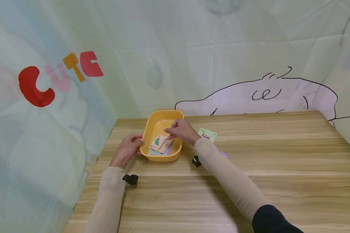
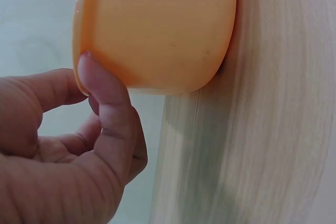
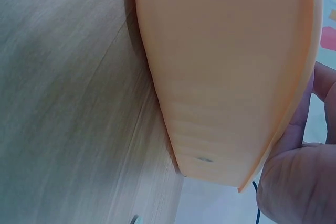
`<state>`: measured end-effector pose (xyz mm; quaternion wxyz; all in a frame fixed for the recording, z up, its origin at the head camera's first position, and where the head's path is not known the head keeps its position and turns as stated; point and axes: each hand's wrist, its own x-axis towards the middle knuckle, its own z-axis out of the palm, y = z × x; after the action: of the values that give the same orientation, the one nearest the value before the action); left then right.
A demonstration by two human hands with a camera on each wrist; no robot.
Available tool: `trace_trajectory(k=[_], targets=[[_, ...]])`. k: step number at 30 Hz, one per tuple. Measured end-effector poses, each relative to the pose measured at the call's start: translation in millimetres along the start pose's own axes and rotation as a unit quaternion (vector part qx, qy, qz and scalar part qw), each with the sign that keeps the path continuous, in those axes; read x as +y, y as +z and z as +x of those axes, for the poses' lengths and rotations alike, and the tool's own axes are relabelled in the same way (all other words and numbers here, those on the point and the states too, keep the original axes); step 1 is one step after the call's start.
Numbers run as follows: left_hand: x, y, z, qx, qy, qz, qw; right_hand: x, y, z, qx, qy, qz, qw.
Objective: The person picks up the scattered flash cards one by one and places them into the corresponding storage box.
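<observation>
A yellow plastic bin point(image 1: 161, 158) stands on the table's left part. My left hand point(image 1: 127, 149) pinches its left rim between thumb and fingers, also close up in the left wrist view, where the bin's wall point(image 2: 163, 30) shows. Inside the bin, a peach card point(image 1: 160, 144) printed "dewdrop" overlaps a blue and lilac card point(image 1: 156, 152). My right hand point(image 1: 182, 131) reaches over the right rim, fingers bent downward with tips apart at the peach card's upper right corner. In the right wrist view the bin's wall point(image 3: 226, 77) hides those fingertips.
Right of the bin, a green card point(image 1: 208, 134) lies on the wooden table point(image 1: 280, 155). A purple card point(image 1: 223, 154) is mostly hidden by the right sleeve. Printed cloth point(image 1: 151, 64) hangs behind the table and along its left side.
</observation>
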<state>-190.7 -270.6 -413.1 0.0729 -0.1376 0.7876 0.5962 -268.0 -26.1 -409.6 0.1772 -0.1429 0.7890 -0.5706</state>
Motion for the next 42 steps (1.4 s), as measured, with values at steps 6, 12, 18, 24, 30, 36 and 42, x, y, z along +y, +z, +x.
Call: trace_trajectory(k=[6,12,18,24,30,36,42], targets=[[-0.4,3.2,-0.2,0.004,-0.006,0.004,1.0000,1,-0.8,-3,0.005,-0.005,0.004,1.000],[0.4,6.1,-0.1,0.010,-0.009,0.011,0.9999,1,-2.3,-6,0.002,-0.018,0.044,0.999],[1.4,7.2,-0.4,0.010,-0.010,0.012,0.9998,-2,-7.3,-15,-0.009,-0.031,0.037,0.999],[1.3,5.7,-0.6,0.016,-0.011,0.016,0.9997,-5,-16.1,-25,-0.018,-0.037,0.017,0.999],[1.6,4.1,-0.1,0.012,-0.006,0.016,0.9998,-5,-26.7,-31,-0.026,-0.038,-0.001,0.999],[1.5,1.4,0.5,0.009,0.001,0.021,0.9997,-6,-37.3,-40,-0.035,-0.044,0.005,0.998],[0.6,0.4,0.6,0.014,-0.007,0.015,0.9998,1,-47.3,-49,-0.033,-0.043,0.001,0.999]])
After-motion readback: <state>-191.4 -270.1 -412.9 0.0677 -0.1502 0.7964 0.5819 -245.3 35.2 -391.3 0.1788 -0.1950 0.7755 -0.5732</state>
